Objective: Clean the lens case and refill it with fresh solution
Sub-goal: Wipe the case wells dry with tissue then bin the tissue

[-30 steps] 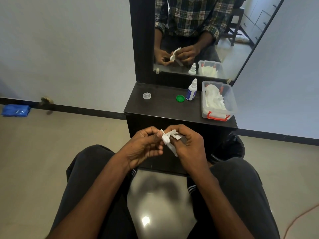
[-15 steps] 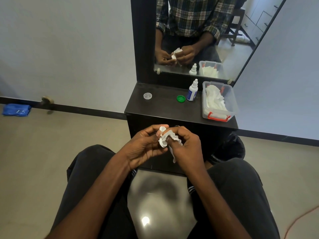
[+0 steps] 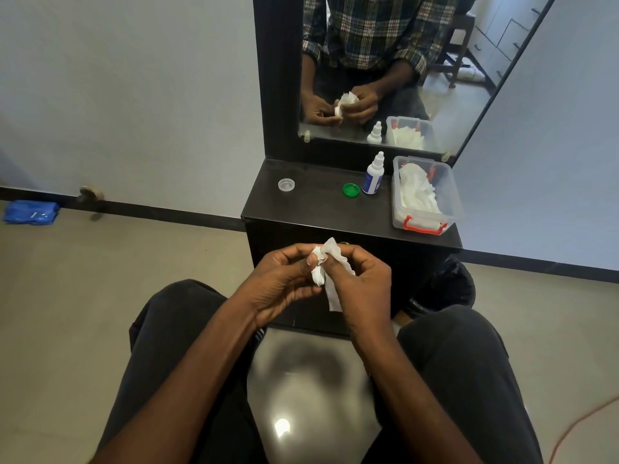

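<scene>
Dark-framed mirror (image 3: 385, 61), blue cloth (image 3: 30, 212) on floor (maybe a bag), orange cable (image 3: 582, 426) at right

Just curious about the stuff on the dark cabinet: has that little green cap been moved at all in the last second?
No. The green cap sits just left of the solution bottle on the cabinet top, as before.

One head-worn wide-angle view looks forward and steeply down from above the seated person's lap. Both hands meet near frame centre, close to the lens; the dark dresser top (image 3: 321, 209) sits just beyond, and the mirror (image 3: 395, 72) fills the upper centre, facing the camera
</scene>
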